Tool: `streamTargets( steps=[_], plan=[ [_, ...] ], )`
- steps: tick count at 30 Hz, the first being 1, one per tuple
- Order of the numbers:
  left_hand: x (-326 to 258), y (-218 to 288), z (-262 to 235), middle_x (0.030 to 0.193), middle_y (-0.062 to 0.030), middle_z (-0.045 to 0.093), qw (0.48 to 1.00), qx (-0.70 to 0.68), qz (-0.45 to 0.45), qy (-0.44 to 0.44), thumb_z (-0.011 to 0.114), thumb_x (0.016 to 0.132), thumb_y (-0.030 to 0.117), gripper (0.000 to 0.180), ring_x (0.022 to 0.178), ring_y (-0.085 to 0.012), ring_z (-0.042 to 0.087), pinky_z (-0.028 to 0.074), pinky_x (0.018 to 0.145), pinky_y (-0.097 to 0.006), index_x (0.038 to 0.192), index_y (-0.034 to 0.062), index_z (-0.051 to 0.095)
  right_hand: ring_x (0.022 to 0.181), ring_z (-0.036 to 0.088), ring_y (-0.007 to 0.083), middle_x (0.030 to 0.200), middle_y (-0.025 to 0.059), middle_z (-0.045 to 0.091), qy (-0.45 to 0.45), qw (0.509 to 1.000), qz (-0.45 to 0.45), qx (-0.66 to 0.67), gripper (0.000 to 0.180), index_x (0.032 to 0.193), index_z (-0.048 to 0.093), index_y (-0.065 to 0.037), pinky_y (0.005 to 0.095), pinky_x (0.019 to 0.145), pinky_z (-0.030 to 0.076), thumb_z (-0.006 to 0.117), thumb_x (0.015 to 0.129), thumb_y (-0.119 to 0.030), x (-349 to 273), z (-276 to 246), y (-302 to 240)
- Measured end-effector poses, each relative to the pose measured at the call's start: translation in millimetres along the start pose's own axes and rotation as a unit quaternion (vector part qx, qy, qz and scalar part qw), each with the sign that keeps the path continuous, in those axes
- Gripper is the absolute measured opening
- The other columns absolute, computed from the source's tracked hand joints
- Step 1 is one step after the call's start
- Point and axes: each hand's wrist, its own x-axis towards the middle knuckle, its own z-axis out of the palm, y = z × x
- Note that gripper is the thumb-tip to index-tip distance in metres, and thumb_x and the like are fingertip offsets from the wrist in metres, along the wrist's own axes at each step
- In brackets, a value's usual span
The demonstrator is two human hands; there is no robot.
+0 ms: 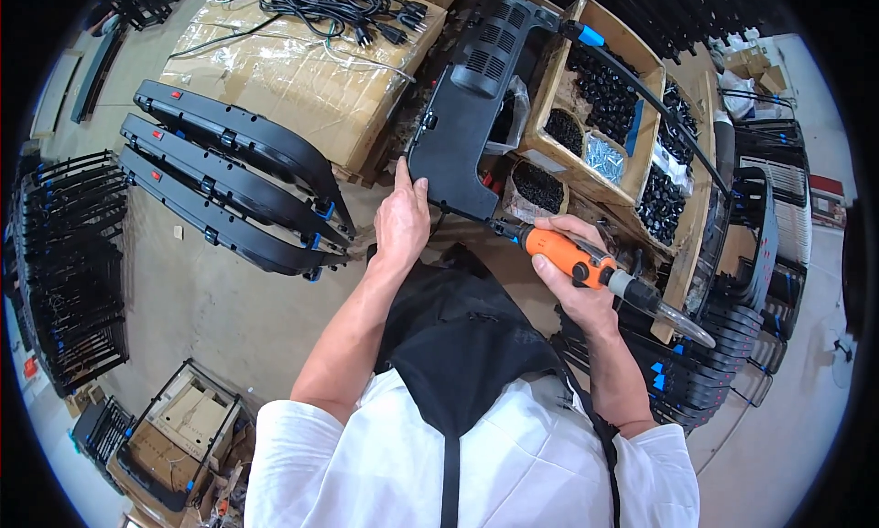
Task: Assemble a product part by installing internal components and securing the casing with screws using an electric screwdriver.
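Left hand [401, 218] gripping black plastic panel [476, 107] | right hand [575, 270] clenched on orange screwdriver [572, 258], tip at panel's 6 o'clock corner | three finished-looking panels [233, 175] stacked at 9 o'clock | fastening seems underway

Three stacked black panels [229, 175], one orange screwdriver [572, 258], two hands [401, 221].

Assembly workshop — parts bins [600, 116], stacked black panels [229, 175]

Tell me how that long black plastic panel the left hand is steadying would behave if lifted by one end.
The panel looks moulded and vented, so probably stiff and fairly light. Being long, it would likely swing or tip when gripped only at the end where the left hand holds it.
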Motion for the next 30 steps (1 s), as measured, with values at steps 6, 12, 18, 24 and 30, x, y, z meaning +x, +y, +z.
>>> streamTargets(
  steps=[6,12,18,24,30],
  plan=[
    [1,-5,0,0.1,-0.0356,0.072,1.0,-0.013,-0.005,0.0,0.051,0.111,0.029,0.058,0.098,-0.052,0.072,0.055,0.088,-0.058,0.159,-0.0014,0.039,0.119,0.07,0.0213,0.13,0.0106,0.072,-0.026,1.0,0.011,-0.012,0.047,0.133,0.064,-0.006,0.0367,0.108,0.054,0.081,0.09,-0.005,12,5,2],
    [1,-6,2,0.102,-0.0355,0.072,0.999,-0.038,-0.014,-0.005,0.051,0.111,0.031,0.059,0.099,-0.0521,0.071,0.055,0.089,-0.057,0.16,0.0003,0.04,0.115,0.071,0.0198,0.126,0.0075,0.073,-0.077,0.994,0.03,-0.066,0.041,0.129,0.067,-0.009,0.0353,0.104,0.055,0.081,0.09,-0.01,32,8,-5],
    [3,-19,2,0.092,-0.0316,0.073,0.998,-0.046,0.024,0.03,0.055,0.11,0.031,0.06,0.091,-0.0484,0.073,0.056,0.085,-0.053,0.159,-0.001,0.041,0.115,0.074,0.0228,0.126,0.0088,0.076,-0.196,0.965,-0.015,-0.173,0.038,0.123,0.069,-0.007,0.036,0.104,0.056,0.082,0.086,-0.006,50,9,-16],
    [-12,-20,-24,0.069,-0.0031,0.064,0.942,-0.307,-0.137,-0.018,0.069,0.106,0.035,0.036,0.059,-0.0097,0.056,0.045,0.056,-0.03,0.096,0.0009,0.062,0.116,0.073,0.0211,0.128,0.0083,0.076,-0.211,0.967,-0.018,-0.145,0.037,0.121,0.069,-0.007,0.0356,0.105,0.056,0.081,0.086,-0.005,50,6,-11],
    [-51,-3,-10,0.089,-0.0036,0.069,0.793,-0.567,-0.203,-0.094,0.06,0.111,0.022,0.021,0.062,-0.0076,0.054,0.044,0.053,-0.023,0.114,0.0011,0.06,0.106,0.076,0.0221,0.122,0.0056,0.077,-0.202,0.967,-0.044,-0.149,0.037,0.122,0.071,-0.01,0.0348,0.097,0.06,0.081,0.087,-0.011,53,6,-4]
  ],
)
